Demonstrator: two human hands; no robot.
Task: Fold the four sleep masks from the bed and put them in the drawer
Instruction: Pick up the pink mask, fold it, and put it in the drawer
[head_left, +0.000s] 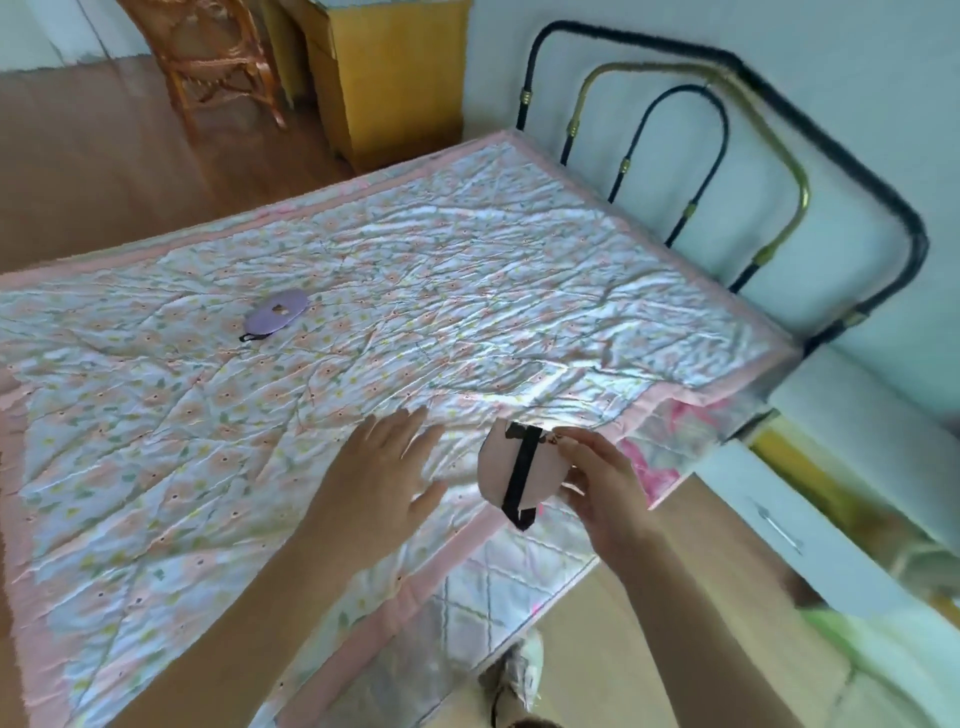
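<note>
My right hand (602, 488) grips a folded pink sleep mask (504, 465) with a black strap across it, held just above the bed's near corner. To the left of the mask my left hand (384, 467) hovers flat over the quilt, fingers spread, holding nothing. A purple sleep mask (276, 310) with a black strap lies unfolded on the floral quilt (467, 270), far up and to the left. At the right, the white drawer (795, 525) of the bedside cabinet stands pulled out, its metal handle facing me.
A black and brass metal bedframe (779, 171) rises at the bed's right end against the wall. A yellow cabinet (389, 78) and a wicker chair (213, 57) stand beyond the bed. My shoe (519, 670) is on the floor by the bed corner.
</note>
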